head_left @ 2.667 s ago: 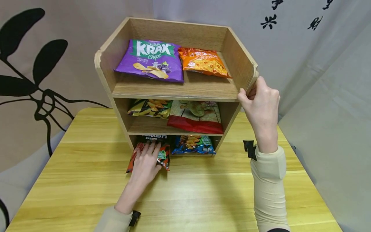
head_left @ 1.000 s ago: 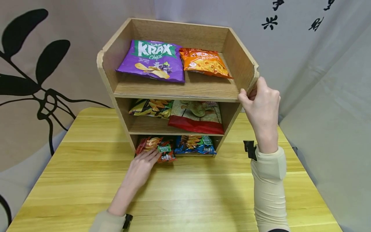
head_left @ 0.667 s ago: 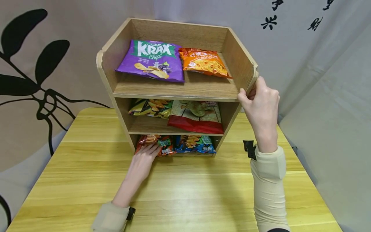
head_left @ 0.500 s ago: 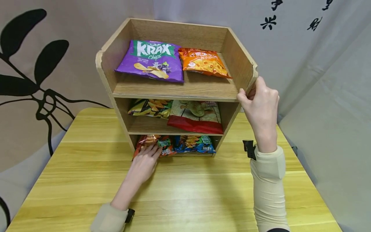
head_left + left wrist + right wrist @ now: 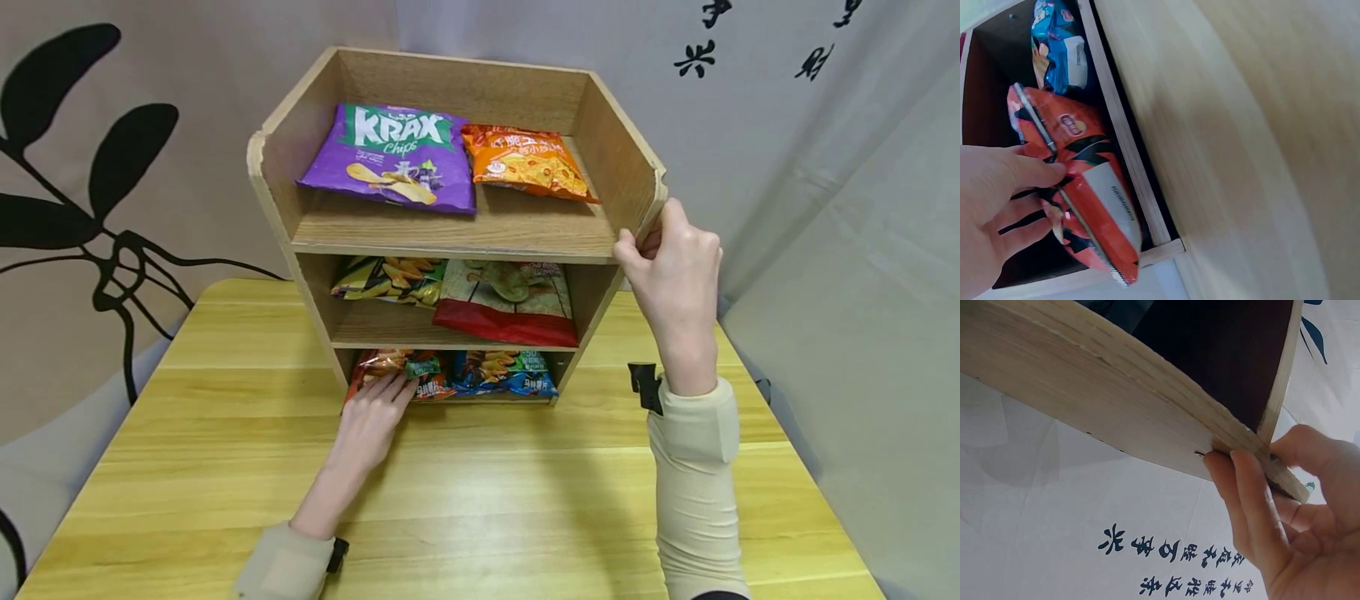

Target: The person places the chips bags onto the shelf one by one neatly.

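Note:
My left hand point(image 5: 369, 418) is at the left of the bottom compartment of a three-tier wooden shelf point(image 5: 450, 235). It holds a red bag of chips point(image 5: 433, 387); in the left wrist view the thumb presses the bag's seam while the fingers lie along its other face. Beside that bag, to the right, lies a blue bag of chips point(image 5: 510, 373). With thumb and fingers my right hand point(image 5: 678, 292) grips the front edge of the shelf's right side panel point(image 5: 1166, 394), near the top tier.
On the top tier lie a purple KRAX chips bag point(image 5: 397, 158) and an orange snack bag point(image 5: 528, 162). The middle tier holds a yellow-black bag point(image 5: 393, 279) and a white-and-red bag point(image 5: 510, 304). Everything stands on a wooden table point(image 5: 510, 500) against a printed cloth backdrop.
The red bag, earlier sticking out in front of the bottom tier under my left hand, has moved inward into the compartment, beside the blue bag. My right hand keeps its grip on the panel.

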Motion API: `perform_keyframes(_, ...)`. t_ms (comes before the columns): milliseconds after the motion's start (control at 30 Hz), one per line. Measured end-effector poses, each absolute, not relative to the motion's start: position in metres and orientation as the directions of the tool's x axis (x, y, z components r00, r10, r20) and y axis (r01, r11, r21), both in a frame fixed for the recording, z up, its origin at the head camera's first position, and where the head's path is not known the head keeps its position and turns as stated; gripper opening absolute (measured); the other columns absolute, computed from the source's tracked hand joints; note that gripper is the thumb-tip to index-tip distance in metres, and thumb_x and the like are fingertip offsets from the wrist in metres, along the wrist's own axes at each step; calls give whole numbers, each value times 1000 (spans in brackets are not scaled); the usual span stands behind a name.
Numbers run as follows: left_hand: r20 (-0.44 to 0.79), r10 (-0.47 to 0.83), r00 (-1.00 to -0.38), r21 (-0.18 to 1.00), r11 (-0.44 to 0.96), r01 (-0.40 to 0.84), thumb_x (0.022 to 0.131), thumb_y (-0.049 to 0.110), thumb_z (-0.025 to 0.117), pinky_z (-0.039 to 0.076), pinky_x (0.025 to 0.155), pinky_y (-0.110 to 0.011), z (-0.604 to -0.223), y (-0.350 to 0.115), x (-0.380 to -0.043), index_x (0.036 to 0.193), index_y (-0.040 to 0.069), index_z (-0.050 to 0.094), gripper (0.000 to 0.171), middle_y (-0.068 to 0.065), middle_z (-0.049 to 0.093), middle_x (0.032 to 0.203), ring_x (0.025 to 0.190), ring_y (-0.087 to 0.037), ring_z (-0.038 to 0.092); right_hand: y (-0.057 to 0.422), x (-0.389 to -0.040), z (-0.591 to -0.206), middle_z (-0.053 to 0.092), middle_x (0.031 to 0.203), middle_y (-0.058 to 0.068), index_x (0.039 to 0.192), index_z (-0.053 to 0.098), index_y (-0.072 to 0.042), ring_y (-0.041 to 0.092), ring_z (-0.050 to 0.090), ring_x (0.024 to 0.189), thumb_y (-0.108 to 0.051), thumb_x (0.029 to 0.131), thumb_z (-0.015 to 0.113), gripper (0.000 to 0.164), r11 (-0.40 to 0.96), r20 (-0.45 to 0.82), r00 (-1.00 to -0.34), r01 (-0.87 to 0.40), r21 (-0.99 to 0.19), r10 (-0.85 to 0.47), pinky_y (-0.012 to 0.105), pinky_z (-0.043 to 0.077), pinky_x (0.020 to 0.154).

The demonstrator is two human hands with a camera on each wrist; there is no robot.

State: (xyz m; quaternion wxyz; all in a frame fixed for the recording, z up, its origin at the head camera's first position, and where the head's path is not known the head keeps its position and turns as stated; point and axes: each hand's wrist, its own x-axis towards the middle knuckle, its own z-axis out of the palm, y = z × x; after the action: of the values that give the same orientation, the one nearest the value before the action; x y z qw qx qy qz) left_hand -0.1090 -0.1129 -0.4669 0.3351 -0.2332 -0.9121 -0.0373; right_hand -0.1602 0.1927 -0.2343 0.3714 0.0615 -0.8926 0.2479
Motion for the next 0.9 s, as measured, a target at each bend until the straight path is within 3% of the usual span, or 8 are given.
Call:
perform_keyframes(167, 631, 387, -673, -70, 891, 448, 77, -9, 62, 55, 86, -41, -469, -112, -114, 107, 6, 71, 35, -14, 72, 107, 100, -31, 69, 193, -160, -234, 70, 77, 24, 92, 59, 8, 34, 67, 64, -14, 85, 56, 23, 869, 691, -718, -287, -403, 84, 27, 43, 56)
perform_keyframes(467, 504, 377, -777, -47, 910, 412, 80, -11, 59, 51, 95, -40, -469, -104, -122, 119, 1, 63, 42, -17, 65, 122, 115, -32, 62, 192, -160, -235, 70, 76, 24, 91, 59, 8, 34, 66, 64, -14, 86, 56, 23, 869, 689, -720, -287, -403, 82, 28, 43, 56)
perform_keyframes(900, 433, 353, -830, -21, 924, 382, 79, -3, 65, 48, 97, -49, -461, -102, -95, 127, 7, 60, 50, -15, 61, 130, 125, -37, 54, 192, -160, -235, 70, 75, 24, 90, 59, 8, 34, 67, 63, -14, 85, 56, 23, 866, 692, -716, -291, -407, 85, 26, 42, 55)
